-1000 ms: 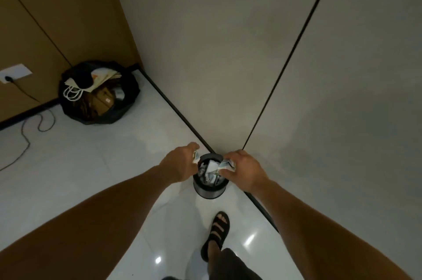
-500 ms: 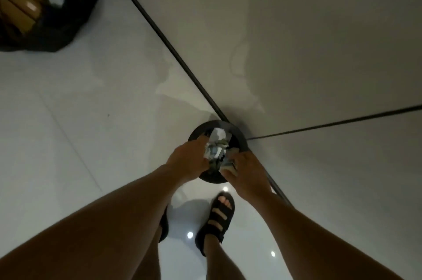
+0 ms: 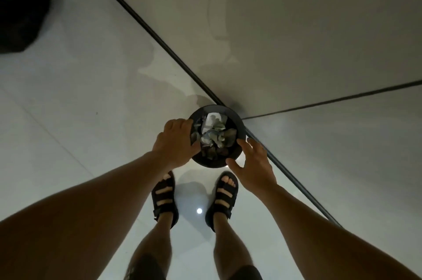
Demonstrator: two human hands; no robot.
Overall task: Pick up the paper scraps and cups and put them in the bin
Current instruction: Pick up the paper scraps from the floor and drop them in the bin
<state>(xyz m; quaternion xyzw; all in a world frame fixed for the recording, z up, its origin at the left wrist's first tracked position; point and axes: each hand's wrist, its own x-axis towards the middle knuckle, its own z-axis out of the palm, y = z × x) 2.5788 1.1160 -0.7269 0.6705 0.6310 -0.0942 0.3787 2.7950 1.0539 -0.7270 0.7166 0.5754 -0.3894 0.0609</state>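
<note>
A small round dark bin (image 3: 214, 164) stands on the pale floor against the wall's base. Crumpled paper scraps (image 3: 213, 137) fill it to the rim. My left hand (image 3: 175, 142) lies over the bin's left rim, knuckles up and fingers curled down into the scraps; the fingertips are hidden, so I cannot tell whether it holds any. My right hand (image 3: 253, 163) hovers at the bin's lower right edge with its fingers spread and nothing in it. No cup is visible.
My two feet in black sandals (image 3: 164, 197) (image 3: 225, 197) stand just short of the bin. A dark strip (image 3: 148, 28) marks where the floor meets the wall, running diagonally. A black bag (image 3: 20, 12) sits at the far left edge.
The view has tipped down over the bin. My right hand has let go of its paper scraps and drawn back to the rim, open. My left hand stays at the left rim.
</note>
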